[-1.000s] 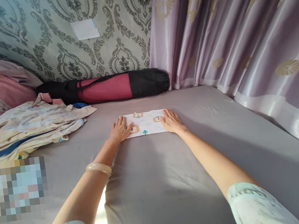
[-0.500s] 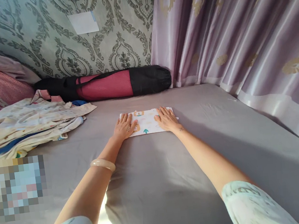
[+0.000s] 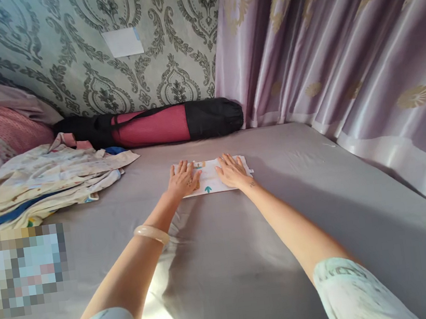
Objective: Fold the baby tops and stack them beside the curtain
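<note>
A white folded cloth [image 3: 211,179] with orange and teal prints lies flat on the grey bed sheet [image 3: 234,261]. My left hand [image 3: 182,178] rests palm down on its left part, fingers spread. On its right part lies my right hand [image 3: 232,171], also flat with the fingers apart. Both hands press on the cloth from above and grip nothing. A small white tag sticks out at the cloth's right edge. A pale bangle [image 3: 151,234] circles my left forearm.
A heap of clothes [image 3: 50,175] lies to the left, with a pink pillow [image 3: 12,123] behind it. A black and red rolled bag [image 3: 149,126] runs along the patterned wall [image 3: 170,76]. Lilac curtains [image 3: 316,46] hang at the right. A blurred patch covers something at lower left.
My right hand has slid slightly left and inward over the cloth. My left hand has shifted a little to the right. The view has tilted up slightly.
</note>
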Motion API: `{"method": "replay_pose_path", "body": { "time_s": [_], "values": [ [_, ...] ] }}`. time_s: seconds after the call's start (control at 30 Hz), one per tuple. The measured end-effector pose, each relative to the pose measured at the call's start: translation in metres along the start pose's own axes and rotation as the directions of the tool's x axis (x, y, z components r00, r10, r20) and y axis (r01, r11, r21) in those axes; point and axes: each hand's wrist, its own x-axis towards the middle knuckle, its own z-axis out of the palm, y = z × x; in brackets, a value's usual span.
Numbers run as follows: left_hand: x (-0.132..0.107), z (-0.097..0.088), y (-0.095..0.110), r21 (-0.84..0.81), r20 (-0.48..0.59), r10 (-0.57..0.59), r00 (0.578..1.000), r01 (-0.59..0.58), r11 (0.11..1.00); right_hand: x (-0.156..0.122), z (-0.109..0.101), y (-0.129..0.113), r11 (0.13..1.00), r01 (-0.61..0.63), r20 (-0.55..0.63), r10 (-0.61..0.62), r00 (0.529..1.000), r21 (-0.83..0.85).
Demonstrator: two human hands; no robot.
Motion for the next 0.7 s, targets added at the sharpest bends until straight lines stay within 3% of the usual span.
{"method": "replay_pose_path", "body": {
  "time_s": [0.13, 0.33, 0.6, 0.7],
  "values": [
    [-0.001, 0.01, 0.015, -0.041, -0.014, 0.044, 0.999, -0.045, 0.998, 0.0, 0.008, -0.01, 1.0, 0.009, -0.034, -0.009, 0.999, 0.01],
    [-0.004, 0.025, 0.017, -0.047, -0.04, 0.017, 0.999, -0.019, 0.999, -0.003, 0.018, -0.011, 1.0, 0.002, -0.089, -0.002, 0.996, -0.003],
    [-0.002, 0.013, 0.02, -0.079, 0.016, 0.02, 1.0, -0.018, 0.997, -0.001, 0.01, -0.013, 1.0, -0.018, -0.028, 0.018, 0.999, 0.004],
    [0.001, 0.01, 0.025, -0.084, -0.023, 0.036, 0.999, -0.038, 0.996, 0.0, 0.005, -0.021, 1.0, 0.01, -0.018, -0.01, 1.0, -0.001]
  ]
}}
